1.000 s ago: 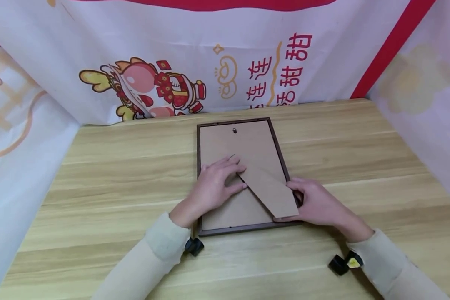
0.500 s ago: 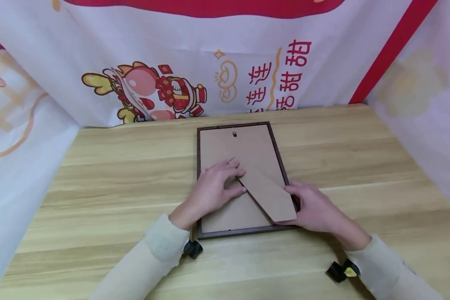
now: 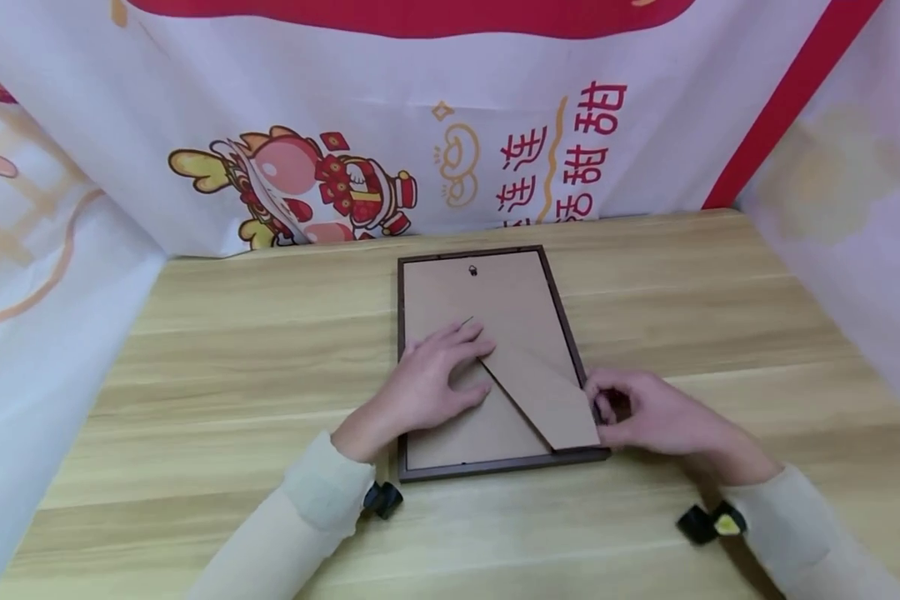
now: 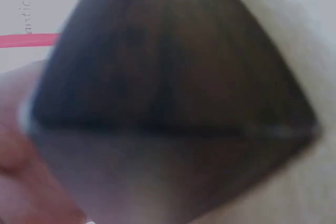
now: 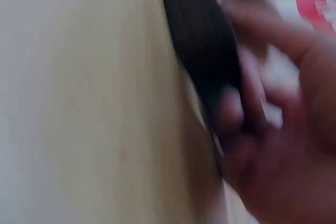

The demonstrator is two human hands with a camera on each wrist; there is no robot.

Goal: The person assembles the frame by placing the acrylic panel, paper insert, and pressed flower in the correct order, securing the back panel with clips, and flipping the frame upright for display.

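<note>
A dark-edged picture frame point(image 3: 487, 467) lies back side up on the table, its brown backing board point(image 3: 438, 433) showing. Slanting across the board to the lower right corner is a flat brown easel leg point(image 3: 551, 404). My left hand point(image 3: 435, 379) rests on the backing with spread, slightly bent fingers, fingertips at the upper part of the leg. At the right rim my right hand point(image 3: 656, 412) grips the frame edge with curled fingers, its thumb by the leg's lower end. In the right wrist view, blurred fingers lie against the dark frame edge point(image 5: 202, 30).
A small hanging hook point(image 3: 473, 270) sits near the top of the backing. The wooden table point(image 3: 232, 358) ends at a white printed cloth point(image 3: 390, 75) behind and at both sides. Black wrist cameras point(image 3: 697, 525) sit below the sleeves.
My right hand has shifted right, its thumb coming off the lower edge, so the frame's lower right corner now shows. My left hand stays in place. The view has tilted slightly.
</note>
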